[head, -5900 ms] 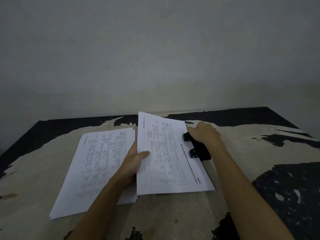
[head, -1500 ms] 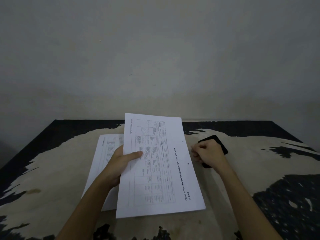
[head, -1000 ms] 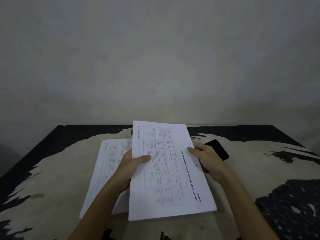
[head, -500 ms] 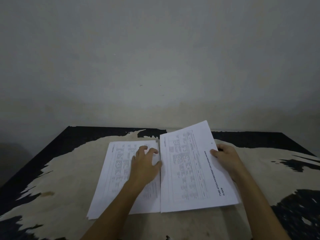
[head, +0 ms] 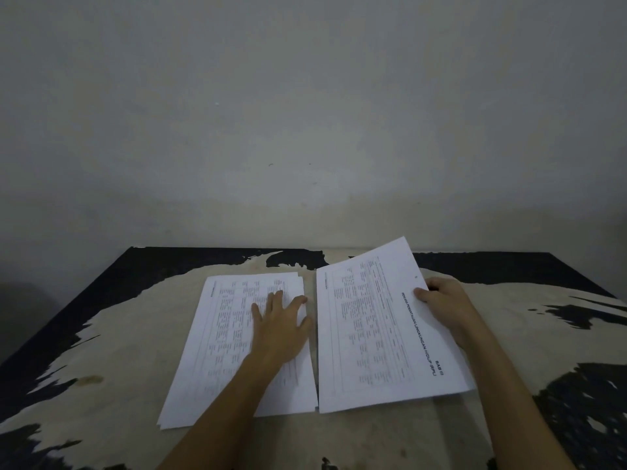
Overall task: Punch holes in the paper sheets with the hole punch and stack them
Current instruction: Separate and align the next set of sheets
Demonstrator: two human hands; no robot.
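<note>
L hand (head: 280, 329): I see it flat on the stack, fingers spread and straight, palm down on the stack's right half, thumb out toward the stack's right edge. Holds nothing, just rests.
R hand (head: 441, 301): I've got it pinching the loose sheet at its right edge, thumb on top of the page, other fingers curled behind. Clamped on paper.
Hands vs each other: well apart, one per paper, forearms coming in from bottom of view.
Loose sheet (head: 376, 329): printed table, sideways heading down the right side, small punched hole near the top right close to the thumb. Far right corner is lifted off the desk, tilted up; near edge looks down on the desk. Left edge just beside the stack, narrow gap, can't tell if they touch at the near corner.
Stack (head: 224, 337): several printed sheets, left of centre, lying flat, edges slightly fanned at the near left corner and top right.
Hole punch: not visible to me right now.
Desk (head: 112, 364): worn top, pale bare patches w/ black finish left round the rim and on the right.
Wall (head: 305, 113): plain, pale grey, right behind the desk's far edge. Dim light.
</note>
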